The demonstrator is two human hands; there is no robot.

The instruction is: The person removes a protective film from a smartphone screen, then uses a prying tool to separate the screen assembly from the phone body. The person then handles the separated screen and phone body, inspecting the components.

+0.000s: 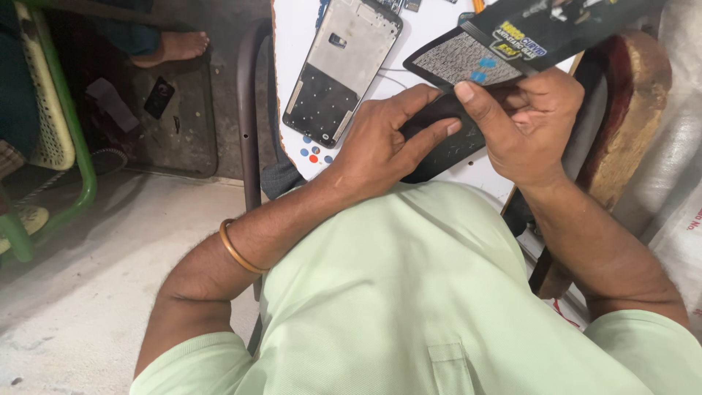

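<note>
Closest to the camera it's mostly pale green shirt [409, 292], with both forearms reaching out over it and a thin orange bangle [235, 249] on the left wrist.

Just past that, the two hands sit close together over the near edge of the white surface [292, 44]. The left hand [380, 143] lies across a dark flat panel [446, 143], fingers stretched along its face and thumb up at its top edge, so it's pinning or steadying it more than gripping it. The panel rests against the surface edge, partly hidden under both hands, so I can't tell exactly what it is. Looks like a phone screen or back piece.

The right hand [530, 121] is clamped shut on a black printed packet [512, 40], thumb pressed on its lower corner, the packet angled up and away to the right.

My read: this looks like the unpacking stage, getting whatever's in that packet out and lined up with the dark panel. The next bit would call for a clean pinch at the packet's edge while the left hand keeps the panel from sliding.

Further out on the surface lies a stripped phone frame [340, 69], face up, grey metal showing, well apart from the hands. A wooden block [636, 110] sits off to the right. Far left on the floor there's a green-framed chair [58, 146], and someone else's bare foot [175, 45].
</note>
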